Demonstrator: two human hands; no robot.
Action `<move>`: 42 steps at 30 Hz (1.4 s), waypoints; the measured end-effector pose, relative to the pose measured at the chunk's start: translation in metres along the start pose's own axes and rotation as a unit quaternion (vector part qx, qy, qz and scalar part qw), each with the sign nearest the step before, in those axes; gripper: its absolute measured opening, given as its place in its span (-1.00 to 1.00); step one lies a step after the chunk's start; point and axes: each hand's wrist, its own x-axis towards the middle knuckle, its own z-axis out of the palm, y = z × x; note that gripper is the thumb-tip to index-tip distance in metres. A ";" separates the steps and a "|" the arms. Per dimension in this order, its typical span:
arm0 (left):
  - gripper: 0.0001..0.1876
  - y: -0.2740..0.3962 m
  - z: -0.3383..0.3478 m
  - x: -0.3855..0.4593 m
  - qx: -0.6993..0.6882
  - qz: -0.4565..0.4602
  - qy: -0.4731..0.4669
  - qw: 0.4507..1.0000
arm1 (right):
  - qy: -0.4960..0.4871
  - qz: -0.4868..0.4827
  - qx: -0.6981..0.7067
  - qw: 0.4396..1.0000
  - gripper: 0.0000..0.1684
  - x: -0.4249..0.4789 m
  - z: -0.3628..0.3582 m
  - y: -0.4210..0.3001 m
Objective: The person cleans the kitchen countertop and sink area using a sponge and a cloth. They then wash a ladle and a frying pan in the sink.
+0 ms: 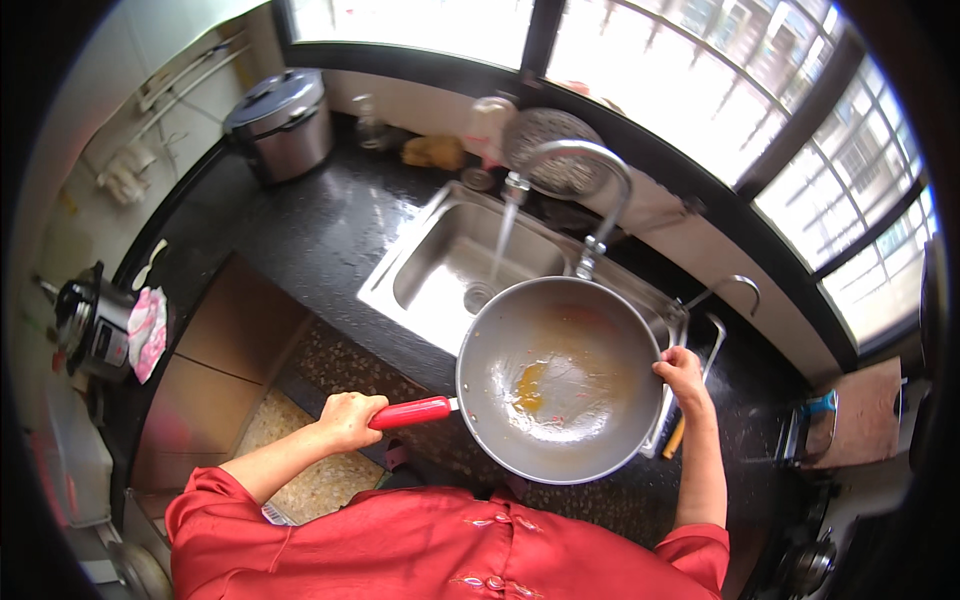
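A grey wok (592, 367) with oily brown residue and small red bits inside is held over the right part of a stainless-steel sink (375, 289) and the counter's front edge. My left hand (349, 421) is closed around its red handle (411, 413). My right hand (681, 371) pinches the wok's far rim on the right. Water runs from the curved chrome faucet (581, 150) into the left basin (450, 262), beside the wok and not into it. Part of the right basin is hidden under the wok.
Behind the sink stand a metal strainer-like round tray (555, 150), a bottle (491, 124) and a yellowish cloth or sponge (433, 152). A large lidded pot (281, 127) is at the back left. A wooden-handled tool (675, 437) and a cutting board (859, 412) are on the right.
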 end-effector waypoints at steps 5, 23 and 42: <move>-0.78 -0.081 -0.010 -0.038 -0.014 -0.063 0.050 0.997 | -0.037 -0.049 -0.081 0.995 -0.81 0.062 0.114 -0.052; -0.80 -0.103 -0.025 0.070 -0.054 -0.129 0.082 0.987 | -0.024 0.009 -0.187 0.982 -0.76 0.235 0.210 -0.060; -0.73 -0.090 0.024 0.095 -0.100 -0.225 0.094 0.965 | -0.021 -0.077 -0.205 0.975 -0.68 0.298 0.253 -0.018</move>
